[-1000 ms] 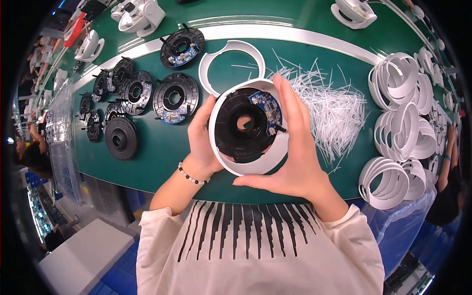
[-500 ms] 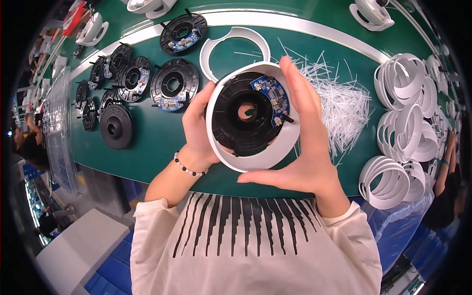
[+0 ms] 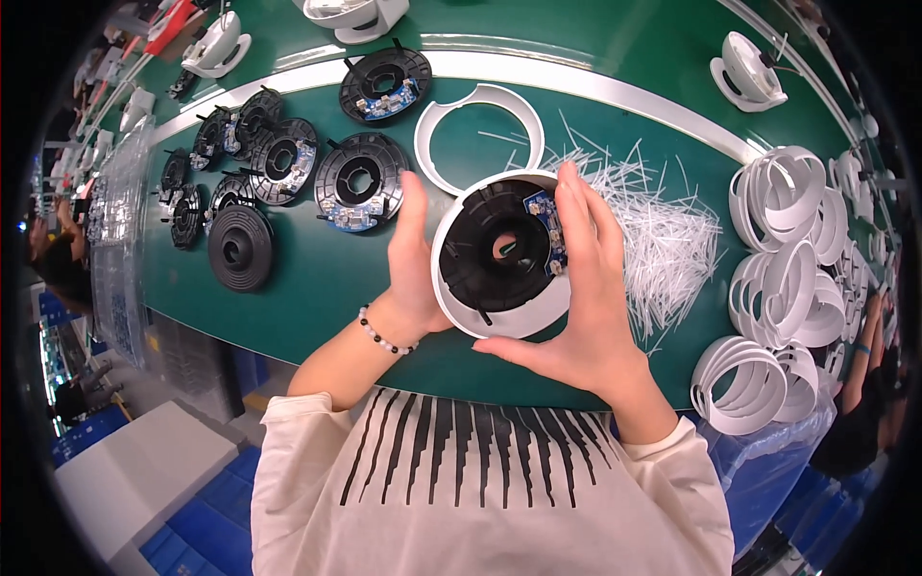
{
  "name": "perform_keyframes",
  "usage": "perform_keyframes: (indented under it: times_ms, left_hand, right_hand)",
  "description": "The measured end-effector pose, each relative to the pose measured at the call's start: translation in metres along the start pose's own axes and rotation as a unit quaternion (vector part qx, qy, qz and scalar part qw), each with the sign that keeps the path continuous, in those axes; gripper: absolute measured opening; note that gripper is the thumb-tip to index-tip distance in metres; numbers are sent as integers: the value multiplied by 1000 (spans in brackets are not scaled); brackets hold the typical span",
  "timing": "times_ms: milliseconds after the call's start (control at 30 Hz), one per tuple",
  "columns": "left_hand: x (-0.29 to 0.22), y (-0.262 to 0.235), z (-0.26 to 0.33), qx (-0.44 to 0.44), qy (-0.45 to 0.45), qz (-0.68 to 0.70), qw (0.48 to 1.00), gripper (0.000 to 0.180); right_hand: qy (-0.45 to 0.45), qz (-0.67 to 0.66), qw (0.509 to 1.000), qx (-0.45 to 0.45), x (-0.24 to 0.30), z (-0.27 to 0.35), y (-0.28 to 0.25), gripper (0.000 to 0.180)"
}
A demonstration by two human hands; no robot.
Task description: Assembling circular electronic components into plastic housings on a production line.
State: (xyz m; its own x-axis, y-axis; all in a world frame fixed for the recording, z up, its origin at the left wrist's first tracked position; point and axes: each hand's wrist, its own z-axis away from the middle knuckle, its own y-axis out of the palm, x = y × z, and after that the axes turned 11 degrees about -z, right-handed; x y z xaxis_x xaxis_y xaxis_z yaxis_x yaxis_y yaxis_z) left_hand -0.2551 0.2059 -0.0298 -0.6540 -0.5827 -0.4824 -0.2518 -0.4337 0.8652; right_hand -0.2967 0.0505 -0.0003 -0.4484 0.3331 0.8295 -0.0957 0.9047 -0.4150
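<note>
White ring, with black disc and partly covered blue circuit board inside, held in front of the chest above the near part of the green worktop. Tilted a little, disc side toward the eyes.

Beyond its upper edge, close by in view, a loose white ring, partly overlapped from this angle. To the right, past the knuckles, a heap of thin white strips; farther right, well apart, stacked white rings. To the upper left, scattered black discs with boards, and nearer, a plain black disc. Widest room to the left, green surface showing between that plain disc and the left forearm; only a narrow band between held ring and near edge.

Right hand curved in a broad C, fingers along the upper right rim, thumb at the lower rim, grip firmly about the ring. Left hand with thumb upright, apart from the rim, fingers hidden behind. Skin visible through the disc's centre hole, so perhaps supporting from behind; cannot tell how far that grip is closed. Forearms angled inward from below, beaded bracelet on the left wrist.
</note>
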Motion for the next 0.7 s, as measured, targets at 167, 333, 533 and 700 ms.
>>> perform_keyframes:
  times_ms: [167,333,533,700]
  left_hand:
    - [1,-16,3,140,-5,69,988,88]
    - [5,-12,9,106,37,4,994,78]
    - [-4,-1,5,42,5,-164,986,72]
    - [-15,10,-4,78,16,-187,979,68]
  right_hand:
    - [1,25,996,90,15,-8,-12,109]
    - [-4,47,999,14,11,-3,-10,109]
    - [25,62,995,-73,9,2,-1,111]
    - [-27,71,990,-118,6,-4,-3,111]
